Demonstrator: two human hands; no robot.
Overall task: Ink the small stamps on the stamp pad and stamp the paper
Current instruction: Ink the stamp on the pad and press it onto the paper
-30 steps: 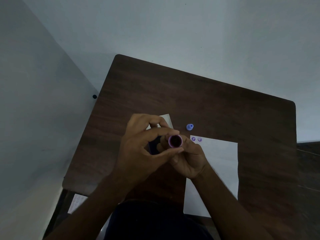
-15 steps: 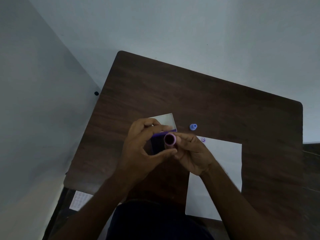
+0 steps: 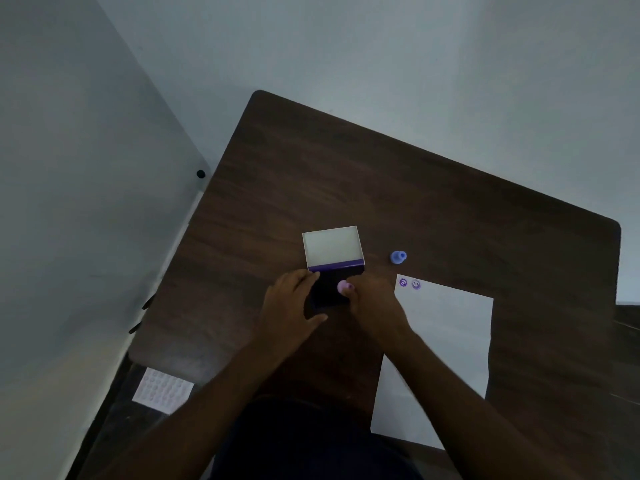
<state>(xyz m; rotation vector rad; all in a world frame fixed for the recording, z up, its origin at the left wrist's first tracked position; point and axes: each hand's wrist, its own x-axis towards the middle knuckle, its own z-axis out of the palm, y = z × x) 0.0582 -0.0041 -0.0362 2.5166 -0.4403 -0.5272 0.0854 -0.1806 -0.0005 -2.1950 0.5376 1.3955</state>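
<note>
An open stamp pad [image 3: 327, 289] lies mid-table, dark ink surface toward me and white lid [image 3: 332, 247] folded back. My right hand [image 3: 374, 304] pinches a small pink stamp [image 3: 344, 287] and holds it down over the ink surface. My left hand [image 3: 289, 315] rests at the pad's left edge, fingers spread, touching its side. A white paper [image 3: 446, 344] lies to the right, with two purple round prints [image 3: 409, 283] at its top left corner. A small blue stamp [image 3: 398, 257] stands on the table above the paper.
The dark wooden table [image 3: 398, 188] sits against pale walls. A white sheet with rows of pale dots [image 3: 162, 394] lies below the table's near left corner. A small black knob [image 3: 200, 173] is on the left wall.
Both hands held the pink stamp raised toward the camera, face up. Now they have dropped to the table: the right presses the stamp onto the ink pad, the left has let go and steadies the pad.
</note>
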